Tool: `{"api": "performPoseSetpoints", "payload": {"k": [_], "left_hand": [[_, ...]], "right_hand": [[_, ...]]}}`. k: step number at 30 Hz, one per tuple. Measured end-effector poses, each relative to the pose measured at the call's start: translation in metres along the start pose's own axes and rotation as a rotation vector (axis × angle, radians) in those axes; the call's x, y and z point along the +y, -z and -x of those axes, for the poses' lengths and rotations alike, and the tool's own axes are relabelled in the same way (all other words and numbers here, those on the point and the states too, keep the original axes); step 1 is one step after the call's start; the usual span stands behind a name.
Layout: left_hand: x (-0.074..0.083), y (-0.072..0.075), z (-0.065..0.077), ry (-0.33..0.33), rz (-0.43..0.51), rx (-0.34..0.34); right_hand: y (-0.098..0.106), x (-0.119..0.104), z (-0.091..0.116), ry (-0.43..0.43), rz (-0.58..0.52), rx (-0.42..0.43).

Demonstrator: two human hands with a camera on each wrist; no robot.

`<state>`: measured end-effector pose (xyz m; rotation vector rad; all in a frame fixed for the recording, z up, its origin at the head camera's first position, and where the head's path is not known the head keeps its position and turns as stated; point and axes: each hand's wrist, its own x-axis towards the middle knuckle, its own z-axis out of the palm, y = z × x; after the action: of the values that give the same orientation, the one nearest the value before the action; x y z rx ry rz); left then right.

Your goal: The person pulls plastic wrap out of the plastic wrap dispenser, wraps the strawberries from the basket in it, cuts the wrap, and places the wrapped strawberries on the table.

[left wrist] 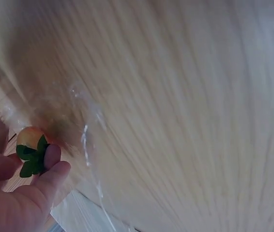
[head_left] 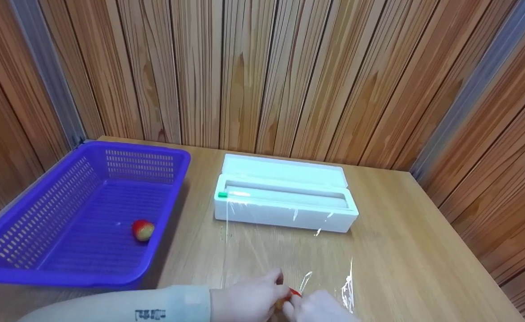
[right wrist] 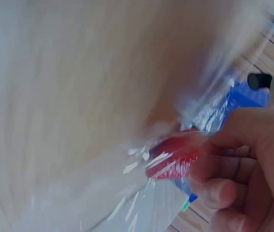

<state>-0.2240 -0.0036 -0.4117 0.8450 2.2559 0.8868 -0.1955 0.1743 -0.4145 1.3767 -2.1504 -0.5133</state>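
Observation:
Both hands work at a strawberry at the table's near edge, with cling film stretched around it. My left hand pinches it between thumb and fingers by its green leaves; the left wrist view shows the pale top of the strawberry above them. My right hand has curled fingers at the red side, pinching the film against it. Clear, wrinkled cling film covers that red side in the right wrist view. The sheet runs back across the table to a white box.
The white box has its lid raised, with a film roll inside and a small green piece at its left end. A purple basket stands at the left, holding a red and pale-yellow fruit. Wooden panels rise behind the table.

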Motion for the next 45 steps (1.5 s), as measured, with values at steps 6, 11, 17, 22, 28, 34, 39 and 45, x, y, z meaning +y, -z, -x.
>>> {"api": "performPoseSetpoints", "payload": {"k": [6, 11, 17, 22, 28, 34, 39, 45], "left_hand": [[0.0, -0.004, 0.001, -0.189, -0.438, 0.193], [-0.003, -0.005, 0.0, -0.16, -0.385, 0.177], [-0.002, -0.009, -0.001, -0.167, -0.455, 0.278], [0.0, -0.01, -0.003, -0.176, -0.451, 0.341], [0.0, -0.009, -0.004, -0.197, -0.482, 0.366], [0.003, -0.007, -0.004, -0.199, -0.458, 0.338], [0.005, -0.003, -0.003, -0.202, -0.403, 0.315], [0.005, -0.001, -0.006, -0.167, -0.395, 0.293]], "right_hand": [[-0.008, 0.007, 0.0, -0.044, 0.052, 0.152], [-0.013, 0.009, -0.001, -0.075, -0.007, 0.238], [-0.017, 0.012, -0.002, -0.069, 0.044, 0.315], [-0.018, 0.012, -0.002, -0.064, 0.024, 0.304], [-0.012, 0.011, -0.002, -0.08, 0.036, 0.321], [0.004, -0.006, 0.002, -0.088, 0.067, 0.233], [0.003, -0.02, 0.004, -0.175, 0.1, 0.091], [0.002, -0.022, 0.004, -0.296, 0.088, -0.058]]}}
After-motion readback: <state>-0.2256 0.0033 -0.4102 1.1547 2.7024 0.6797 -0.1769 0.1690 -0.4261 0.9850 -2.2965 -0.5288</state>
